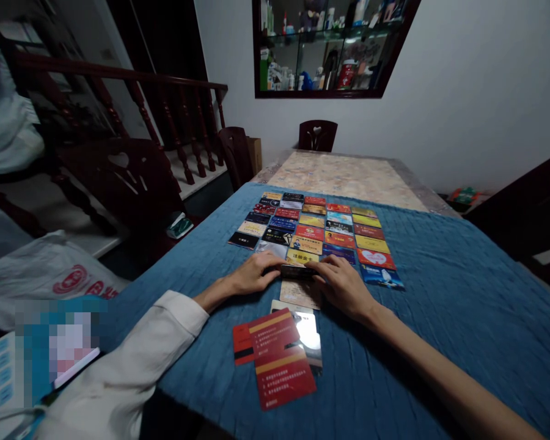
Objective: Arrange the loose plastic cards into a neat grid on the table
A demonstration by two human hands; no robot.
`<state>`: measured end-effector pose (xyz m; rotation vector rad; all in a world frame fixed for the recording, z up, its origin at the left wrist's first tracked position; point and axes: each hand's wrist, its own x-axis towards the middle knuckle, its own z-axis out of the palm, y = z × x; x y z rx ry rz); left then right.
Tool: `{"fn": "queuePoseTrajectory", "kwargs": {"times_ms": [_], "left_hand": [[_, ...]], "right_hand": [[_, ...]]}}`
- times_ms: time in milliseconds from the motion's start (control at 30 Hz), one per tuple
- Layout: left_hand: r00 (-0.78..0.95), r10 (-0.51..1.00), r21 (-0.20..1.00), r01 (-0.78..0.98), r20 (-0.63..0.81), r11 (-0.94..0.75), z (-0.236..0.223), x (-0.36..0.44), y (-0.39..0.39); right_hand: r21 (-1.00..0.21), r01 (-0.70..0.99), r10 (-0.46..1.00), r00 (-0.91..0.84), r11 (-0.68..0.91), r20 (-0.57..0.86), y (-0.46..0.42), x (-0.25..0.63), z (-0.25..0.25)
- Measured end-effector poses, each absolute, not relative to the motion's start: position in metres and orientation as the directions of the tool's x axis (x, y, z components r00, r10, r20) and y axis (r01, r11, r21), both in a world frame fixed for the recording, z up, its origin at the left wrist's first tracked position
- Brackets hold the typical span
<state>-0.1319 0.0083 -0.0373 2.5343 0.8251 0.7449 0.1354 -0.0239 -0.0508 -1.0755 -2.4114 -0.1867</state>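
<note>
My left hand point(255, 272) and my right hand point(344, 285) pinch a dark card point(297, 271) between them, one at each end. The card is seen nearly edge-on, so its print cannot be read. It is just in front of a yellow card point(302, 256) in the nearest row of a grid of colourful cards. Below it lies a pale beige card point(297, 294), partly covered by my right hand. Closer to me is a loose overlapping pile with red cards point(284, 379), an orange-red card point(242, 342) and a shiny silvery card point(308, 330).
A blue cloth point(440, 342) covers the near part of the table; bare patterned tabletop point(343, 174) shows beyond. Wooden chairs point(318, 134) stand around it. At the left are a white plastic bag point(50, 275) and a person's pale clothing point(9, 116).
</note>
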Motion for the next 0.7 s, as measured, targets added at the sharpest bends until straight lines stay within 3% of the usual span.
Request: {"fn": "queuePoseTrajectory", "kwargs": {"times_ms": [400,700], "left_hand": [[0.656,0.603,0.462,0.405,0.454,-0.789,-0.048,-0.124,0.005],[0.612,0.633,0.454,0.446,0.474,-0.771,-0.050,-0.121,0.004]], "right_hand": [[-0.024,0.717,0.584,-0.548,0.697,0.599,-0.025,0.129,-0.051],[0.106,0.727,0.522,-0.579,0.678,0.627,-0.026,0.123,-0.050]]}}
